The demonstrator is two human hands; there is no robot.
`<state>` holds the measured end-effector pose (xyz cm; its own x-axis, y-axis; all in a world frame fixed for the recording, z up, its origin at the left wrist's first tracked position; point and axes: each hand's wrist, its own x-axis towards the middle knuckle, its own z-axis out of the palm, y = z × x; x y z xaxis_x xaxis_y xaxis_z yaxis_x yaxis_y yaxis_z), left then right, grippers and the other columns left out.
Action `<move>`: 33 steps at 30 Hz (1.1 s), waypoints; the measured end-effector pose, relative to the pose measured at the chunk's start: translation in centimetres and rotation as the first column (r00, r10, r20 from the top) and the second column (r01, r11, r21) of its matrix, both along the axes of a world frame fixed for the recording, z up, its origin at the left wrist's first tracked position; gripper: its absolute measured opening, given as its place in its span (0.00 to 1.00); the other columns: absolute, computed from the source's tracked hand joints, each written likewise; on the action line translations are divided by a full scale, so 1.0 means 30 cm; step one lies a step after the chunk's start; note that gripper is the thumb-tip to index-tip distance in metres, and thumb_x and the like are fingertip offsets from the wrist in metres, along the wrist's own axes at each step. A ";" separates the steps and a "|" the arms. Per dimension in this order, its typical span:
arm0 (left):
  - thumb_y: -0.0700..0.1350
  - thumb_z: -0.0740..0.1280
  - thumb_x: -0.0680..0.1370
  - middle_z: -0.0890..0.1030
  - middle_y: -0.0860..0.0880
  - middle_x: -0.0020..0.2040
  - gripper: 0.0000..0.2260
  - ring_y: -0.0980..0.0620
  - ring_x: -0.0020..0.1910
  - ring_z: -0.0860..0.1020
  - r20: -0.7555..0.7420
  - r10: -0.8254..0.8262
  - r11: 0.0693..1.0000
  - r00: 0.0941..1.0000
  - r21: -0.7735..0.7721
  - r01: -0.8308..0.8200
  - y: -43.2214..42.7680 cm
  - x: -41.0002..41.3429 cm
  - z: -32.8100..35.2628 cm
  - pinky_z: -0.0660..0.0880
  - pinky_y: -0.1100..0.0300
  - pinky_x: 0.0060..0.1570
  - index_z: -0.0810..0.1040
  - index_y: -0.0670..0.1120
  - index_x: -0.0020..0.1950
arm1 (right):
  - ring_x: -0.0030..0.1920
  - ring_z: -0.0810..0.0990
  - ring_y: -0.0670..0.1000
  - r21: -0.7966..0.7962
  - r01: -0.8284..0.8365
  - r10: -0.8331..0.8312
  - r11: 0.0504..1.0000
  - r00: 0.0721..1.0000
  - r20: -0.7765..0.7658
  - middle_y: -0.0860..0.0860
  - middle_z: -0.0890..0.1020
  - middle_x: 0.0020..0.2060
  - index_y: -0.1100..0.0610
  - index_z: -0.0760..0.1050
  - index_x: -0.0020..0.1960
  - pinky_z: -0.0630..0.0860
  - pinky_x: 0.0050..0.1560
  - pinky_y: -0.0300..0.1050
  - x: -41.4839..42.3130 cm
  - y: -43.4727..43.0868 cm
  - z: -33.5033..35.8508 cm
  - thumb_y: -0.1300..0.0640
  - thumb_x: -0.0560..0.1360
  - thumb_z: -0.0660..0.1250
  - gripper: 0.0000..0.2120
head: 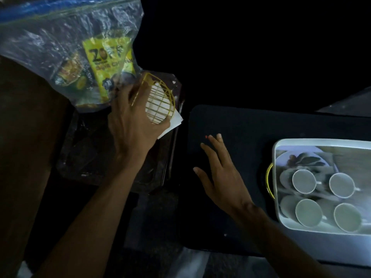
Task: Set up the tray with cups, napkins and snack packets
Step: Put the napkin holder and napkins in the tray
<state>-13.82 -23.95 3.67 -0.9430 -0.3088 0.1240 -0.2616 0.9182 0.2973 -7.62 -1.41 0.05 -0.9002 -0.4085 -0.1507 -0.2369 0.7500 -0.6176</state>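
Four cups (303,181) already sit in the white tray (281,149), which stands at the right edge of the dark counter (241,127) — two rows of two, with what look like saucers under them, too blurred to be sure. The napkins (174,119) are not there yet. They stand in a yellow wire napkin holder (160,101) just past the counter's far left corner, over something dark and glossy I can't make out. The left hand (132,125) has its fingers curled round the holder's near side, down by the paper. The right hand (222,177) holds nothing; it hovers flat and spread over the middle of the counter, between holder and tray, well apart from both.

The holder looks light and stiff to me, thin wire that offers a sure grip on its frame. The napkins inside are soft and loose — one corner pokes out at the bottom — so tipping it could spill them. Better to take it by the wire, not the paper. The cups look ceramic and fragile, and they crowd the tray, so room for the holder seems scarce.

Touching the holder's far side, a clear zip bag (60,37) slumps with yellow snack packets (108,65) inside. I'd judge the plastic slippery and the packets light and crushable. Whether anything grips the bag I cannot tell.
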 end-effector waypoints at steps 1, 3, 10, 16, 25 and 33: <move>0.62 0.74 0.68 0.71 0.46 0.73 0.36 0.43 0.70 0.72 -0.060 0.017 0.999 0.998 0.047 -0.014 0.004 0.026 0.012 0.76 0.46 0.61 0.73 0.53 0.74 | 0.80 0.46 0.48 -0.073 0.054 -0.053 0.996 0.998 0.016 0.51 0.57 0.79 0.58 0.64 0.75 0.60 0.76 0.43 -0.002 0.005 0.013 0.50 0.80 0.64 0.27; 0.64 0.74 0.68 0.72 0.47 0.72 0.35 0.48 0.70 0.72 -0.154 0.094 0.980 0.984 0.186 -0.065 0.026 0.088 0.035 0.73 0.58 0.63 0.75 0.53 0.72 | 0.77 0.59 0.45 -0.217 0.212 -0.202 0.953 0.977 0.069 0.49 0.66 0.74 0.56 0.68 0.73 0.62 0.72 0.32 -0.005 0.017 0.051 0.51 0.79 0.65 0.24; 0.60 0.78 0.68 0.80 0.51 0.67 0.27 0.55 0.62 0.82 -0.003 0.334 0.470 0.943 0.868 -0.164 0.269 0.309 0.106 0.82 0.62 0.48 0.79 0.59 0.66 | 0.58 0.80 0.39 -0.515 0.550 -0.264 0.658 0.809 0.526 0.42 0.82 0.57 0.47 0.75 0.65 0.78 0.54 0.34 0.014 0.105 0.227 0.46 0.78 0.66 0.16; 0.50 0.75 0.65 0.87 0.59 0.54 0.28 0.63 0.52 0.84 0.098 0.319 0.205 0.943 0.964 -0.169 0.572 0.415 0.159 0.79 0.72 0.40 0.80 0.49 0.65 | 0.55 0.82 0.41 -0.488 0.529 -0.200 0.694 0.793 0.575 0.44 0.84 0.56 0.47 0.76 0.64 0.78 0.51 0.34 0.078 0.241 0.311 0.46 0.80 0.64 0.14; 0.59 0.78 0.61 0.80 0.49 0.66 0.31 0.54 0.62 0.82 0.202 0.086 0.215 0.976 0.952 -0.216 0.942 0.446 0.162 0.83 0.56 0.53 0.78 0.61 0.64 | 0.51 0.83 0.40 -0.323 0.618 -0.403 0.717 0.745 0.531 0.43 0.85 0.50 0.45 0.79 0.60 0.80 0.48 0.39 0.131 0.650 0.362 0.57 0.76 0.70 0.15; 0.58 0.77 0.71 0.78 0.62 0.66 0.26 0.60 0.67 0.76 0.124 -0.055 0.387 0.991 0.917 -0.093 1.395 0.390 0.207 0.78 0.51 0.62 0.77 0.57 0.67 | 0.50 0.84 0.45 -0.218 0.730 -0.591 0.648 0.662 0.460 0.48 0.86 0.49 0.52 0.79 0.61 0.80 0.45 0.39 0.137 1.076 0.411 0.67 0.76 0.67 0.17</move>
